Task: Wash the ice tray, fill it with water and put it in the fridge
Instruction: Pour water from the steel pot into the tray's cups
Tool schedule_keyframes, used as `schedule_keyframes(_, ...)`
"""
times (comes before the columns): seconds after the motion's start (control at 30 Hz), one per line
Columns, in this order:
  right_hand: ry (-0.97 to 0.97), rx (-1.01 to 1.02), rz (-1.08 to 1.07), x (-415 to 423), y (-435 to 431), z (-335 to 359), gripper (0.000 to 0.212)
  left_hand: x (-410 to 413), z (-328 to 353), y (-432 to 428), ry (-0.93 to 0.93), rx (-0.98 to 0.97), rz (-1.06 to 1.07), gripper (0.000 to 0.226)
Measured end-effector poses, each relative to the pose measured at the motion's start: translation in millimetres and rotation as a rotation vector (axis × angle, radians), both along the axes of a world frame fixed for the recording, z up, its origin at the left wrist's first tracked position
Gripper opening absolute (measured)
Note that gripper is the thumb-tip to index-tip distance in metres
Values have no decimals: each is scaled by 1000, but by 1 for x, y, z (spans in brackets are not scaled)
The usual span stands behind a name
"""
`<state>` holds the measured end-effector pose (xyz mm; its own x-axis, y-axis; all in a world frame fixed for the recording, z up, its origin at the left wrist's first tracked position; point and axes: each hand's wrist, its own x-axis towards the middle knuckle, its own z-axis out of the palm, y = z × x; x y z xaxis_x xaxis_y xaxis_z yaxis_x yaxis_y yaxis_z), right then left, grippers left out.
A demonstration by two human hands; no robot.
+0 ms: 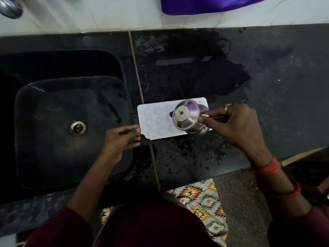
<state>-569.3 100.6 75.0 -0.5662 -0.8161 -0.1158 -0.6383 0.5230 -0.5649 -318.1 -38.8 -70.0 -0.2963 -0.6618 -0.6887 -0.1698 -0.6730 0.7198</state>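
The white ice tray (156, 120) lies flat on the wet dark counter (267, 86) at the centre of the frame, just right of the sink (71, 104), its long axis running left to right. The left hand (121, 138) pinches the tray's left short end. The right hand (236, 123), reaching in from the right, grasps a steel pot (187, 116) tipped base-up over the tray's right end, apparently to pour water into the cups
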Motion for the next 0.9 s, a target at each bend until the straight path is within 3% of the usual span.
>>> schedule_keyframes(0.3, -28, 4, -19, -1, 1, 0, 30, 1, 1, 3, -4, -4, -4, 10)
schedule_keyframes(0.53, -146, -80, -14, 0, 7, 12, 46, 0, 3, 5, 3, 2, -3, 9)
schedule_keyframes(0.9, -98, -18, -36, 7, 17, 10, 51, 0, 4, 5, 5, 8, -12, 10)
